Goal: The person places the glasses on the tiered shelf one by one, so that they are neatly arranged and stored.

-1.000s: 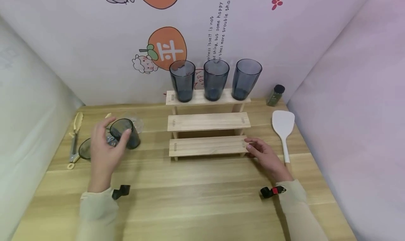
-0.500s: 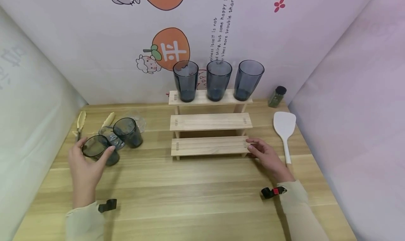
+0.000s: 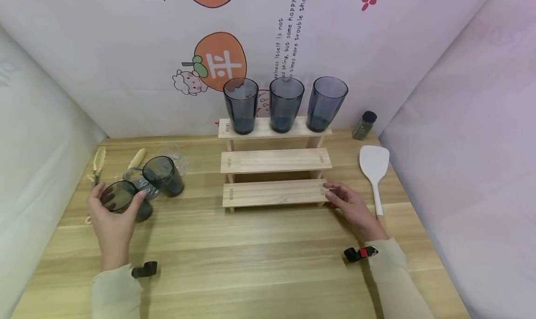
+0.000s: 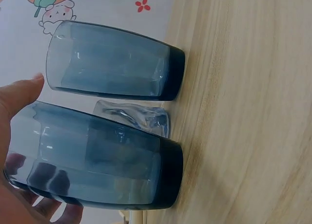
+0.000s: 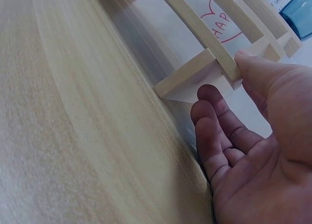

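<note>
In the head view, my left hand (image 3: 115,221) holds a smoky blue-grey drinking glass (image 3: 144,210) near its rim at the left of the table. Fingers wrap one side of it and show through the wall in the left wrist view; the thumb is on the opposite side. A second blue-grey glass (image 3: 169,182) stands just beyond, with a clear glass (image 4: 141,118) between and behind the two. At the right end of the lowest step of a three-step wooden rack (image 3: 272,193), my right hand (image 3: 351,209) grips the board's end, thumb against its edge (image 5: 229,70).
Three blue-grey glasses, left (image 3: 241,107), middle (image 3: 285,107) and right (image 3: 325,106), stand on the rack's top step. A spice jar (image 3: 364,126) and white spatula (image 3: 374,163) lie to the right. Tongs (image 3: 99,161) and another clear item (image 3: 179,161) are at left.
My left hand has moved from beside the farther glass left and toward me, and now holds the nearer glass. My right hand stays at the rack's end.
</note>
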{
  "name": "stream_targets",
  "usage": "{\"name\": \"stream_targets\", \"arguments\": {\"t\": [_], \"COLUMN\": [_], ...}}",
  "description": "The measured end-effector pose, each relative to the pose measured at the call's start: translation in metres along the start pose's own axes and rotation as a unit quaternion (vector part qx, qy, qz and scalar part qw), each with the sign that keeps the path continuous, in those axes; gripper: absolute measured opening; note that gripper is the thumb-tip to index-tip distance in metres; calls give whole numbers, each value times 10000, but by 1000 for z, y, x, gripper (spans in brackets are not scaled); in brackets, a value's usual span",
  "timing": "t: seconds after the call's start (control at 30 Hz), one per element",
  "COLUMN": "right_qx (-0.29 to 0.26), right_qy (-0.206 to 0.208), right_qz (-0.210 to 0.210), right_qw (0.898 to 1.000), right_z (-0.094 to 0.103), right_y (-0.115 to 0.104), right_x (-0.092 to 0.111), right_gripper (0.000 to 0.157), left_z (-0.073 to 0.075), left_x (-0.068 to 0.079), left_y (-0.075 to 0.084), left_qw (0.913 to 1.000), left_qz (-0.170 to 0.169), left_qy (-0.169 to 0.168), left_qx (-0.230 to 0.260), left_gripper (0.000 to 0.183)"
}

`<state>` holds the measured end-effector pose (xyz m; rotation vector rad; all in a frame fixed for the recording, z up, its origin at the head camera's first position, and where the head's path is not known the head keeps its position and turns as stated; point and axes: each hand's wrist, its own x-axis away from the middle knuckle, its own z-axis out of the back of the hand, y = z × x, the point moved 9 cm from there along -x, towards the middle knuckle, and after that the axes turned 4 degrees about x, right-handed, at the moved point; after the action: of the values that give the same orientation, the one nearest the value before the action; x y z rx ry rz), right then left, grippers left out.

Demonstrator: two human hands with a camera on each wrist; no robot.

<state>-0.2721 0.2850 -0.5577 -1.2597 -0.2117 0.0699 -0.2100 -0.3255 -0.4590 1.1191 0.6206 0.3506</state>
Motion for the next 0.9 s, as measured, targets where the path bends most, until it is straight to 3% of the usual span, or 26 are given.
{"name": "stream_targets", "arguments": {"t": [0.27, 0.5, 0.57, 0.67, 0.77, 0.9], "right_qx": [8, -44, -46, -39, -29, -40], "right_qy": [-13, 14, 14, 19, 16, 0], "right_qz": [7, -15, -5, 10, 19, 39], "right_qw": [10000, 10000, 10000, 10000, 10000, 10000], "right_z": [-1, -1, -1, 0, 0, 0], "right_y": [-2, -1, -1, -1, 0, 1], "right_x": [-2, -1, -1, -1, -1, -2], "right_gripper": [40, 41, 41, 42, 42, 41], "left_z": [-1, -4, -4, -6, -10, -13], "left_x": [11, 26, 30, 32, 33, 35], "left_y": [-4, 0, -1, -7, -13, -16], "left_qw": [9990, 9927, 9909, 9897, 9826, 9739], "left_qz": [-60, -505, -443, -87, 281, 512], "left_qy": [-282, -492, -371, -102, 91, 250], "left_qx": [330, 983, 1214, 1424, 1834, 2199], "left_gripper": [82, 86, 91, 95, 96, 92]}}
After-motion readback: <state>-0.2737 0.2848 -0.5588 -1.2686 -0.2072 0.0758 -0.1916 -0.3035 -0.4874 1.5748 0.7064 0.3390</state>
